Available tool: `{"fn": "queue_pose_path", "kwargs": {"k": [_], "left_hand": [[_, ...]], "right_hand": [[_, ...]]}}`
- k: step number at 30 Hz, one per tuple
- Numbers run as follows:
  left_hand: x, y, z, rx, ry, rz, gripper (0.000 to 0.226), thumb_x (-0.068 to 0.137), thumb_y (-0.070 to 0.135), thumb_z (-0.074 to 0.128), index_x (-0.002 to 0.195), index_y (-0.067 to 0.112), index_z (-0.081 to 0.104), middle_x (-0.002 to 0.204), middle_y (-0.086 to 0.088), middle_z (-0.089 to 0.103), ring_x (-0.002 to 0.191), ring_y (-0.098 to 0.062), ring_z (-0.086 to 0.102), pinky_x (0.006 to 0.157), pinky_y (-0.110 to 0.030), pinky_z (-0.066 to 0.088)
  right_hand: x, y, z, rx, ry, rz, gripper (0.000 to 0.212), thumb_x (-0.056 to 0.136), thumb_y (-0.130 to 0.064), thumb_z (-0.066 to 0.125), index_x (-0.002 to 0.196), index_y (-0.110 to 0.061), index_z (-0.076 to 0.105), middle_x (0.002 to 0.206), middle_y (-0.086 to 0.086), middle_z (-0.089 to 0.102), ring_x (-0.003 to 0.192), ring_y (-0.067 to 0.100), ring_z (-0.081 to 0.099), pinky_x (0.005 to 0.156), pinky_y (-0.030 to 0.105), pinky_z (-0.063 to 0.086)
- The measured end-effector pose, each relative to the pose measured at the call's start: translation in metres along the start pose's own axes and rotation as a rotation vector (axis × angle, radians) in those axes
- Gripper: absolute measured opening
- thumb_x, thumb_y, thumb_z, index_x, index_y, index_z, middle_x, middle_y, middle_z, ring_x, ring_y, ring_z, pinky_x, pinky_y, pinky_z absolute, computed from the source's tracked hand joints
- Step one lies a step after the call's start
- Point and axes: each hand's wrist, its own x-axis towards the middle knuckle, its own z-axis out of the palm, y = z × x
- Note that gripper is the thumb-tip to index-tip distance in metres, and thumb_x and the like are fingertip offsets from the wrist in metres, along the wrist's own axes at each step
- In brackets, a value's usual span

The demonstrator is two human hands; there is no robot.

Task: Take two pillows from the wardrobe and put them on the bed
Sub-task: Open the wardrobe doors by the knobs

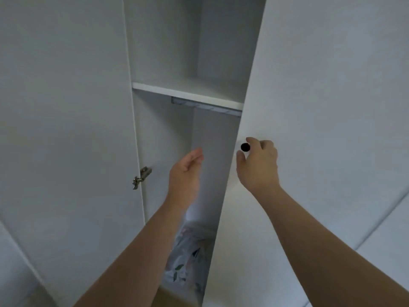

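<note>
White wardrobe door (pixel 309 96): right hand (pixel 257 162) pinches black knob (pixel 245 147), left hand (pixel 187 168) slack-fingered, empty; swing wide before reaching floral pillow (pixel 188 264).

A silver metal hinge (pixel 141 177) is fixed at the inner edge of the left white door panel (pixel 66 129), about halfway down. Higher up, a white shelf (pixel 188 94) runs across the opening, and a short metal rail (pixel 205 106) is mounted just beneath it. A small, round black knob (pixel 245 147) sits near the left edge of the right door panel (pixel 332 85). At the bottom, a strip of brown floor (pixel 174 299) shows between the two panels.
</note>
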Motion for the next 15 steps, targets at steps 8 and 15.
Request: {"fn": "queue_pose_path", "kwargs": {"k": [8, 15], "left_hand": [[0.005, -0.007, 0.029, -0.062, -0.197, -0.054, 0.036, 0.099, 0.016, 0.054, 0.135, 0.016, 0.060, 0.133, 0.000, 0.065, 0.126, -0.014, 0.059, 0.115, -0.041, 0.040], [0.007, -0.008, 0.032, 0.005, -0.282, -0.046, 0.038, 0.104, 0.014, 0.049, 0.142, 0.012, 0.054, 0.141, 0.000, 0.059, 0.130, -0.012, 0.055, 0.116, -0.038, 0.038]], "right_hand": [[0.021, 0.012, -0.002, -0.022, -0.154, -0.042, 0.035, 0.104, -0.024, 0.049, 0.135, -0.010, 0.057, 0.131, 0.012, 0.061, 0.119, 0.032, 0.058, 0.099, 0.037, 0.045], [0.012, 0.009, -0.005, -0.027, -0.102, -0.050, 0.027, 0.104, -0.025, 0.051, 0.123, -0.010, 0.063, 0.118, 0.008, 0.068, 0.107, 0.027, 0.062, 0.083, 0.027, 0.041]]}}
